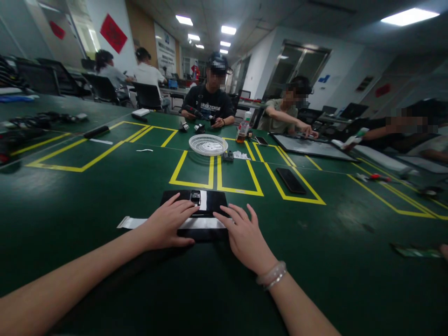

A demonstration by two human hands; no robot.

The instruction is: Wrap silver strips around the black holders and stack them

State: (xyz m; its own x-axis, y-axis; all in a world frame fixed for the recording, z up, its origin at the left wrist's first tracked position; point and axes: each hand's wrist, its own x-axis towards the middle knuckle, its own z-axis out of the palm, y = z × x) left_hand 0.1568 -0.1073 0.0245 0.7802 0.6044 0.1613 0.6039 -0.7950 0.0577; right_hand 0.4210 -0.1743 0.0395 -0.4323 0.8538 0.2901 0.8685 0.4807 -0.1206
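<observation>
A glossy black flat panel (217,201) lies on the green table in front of me, with a small square recess near its upper middle. Across it runs a white flat ribbon cable (201,223), whose end sticks out past the panel's left side. My left hand (171,219) rests on the panel's left part with fingers spread. On the right edge lies my right hand (245,235), its fingers stretched out over the panel and the ribbon's end. Neither hand is wrapped round anything. Parts of the panel are hidden under both hands.
Yellow tape outlines mark the green table (140,186). Beyond the panel stand a white round basket (208,145) and a bottle (243,128); a black phone (290,180) lies to the right. Several people sit around, one across the table holding a dark tool (196,112).
</observation>
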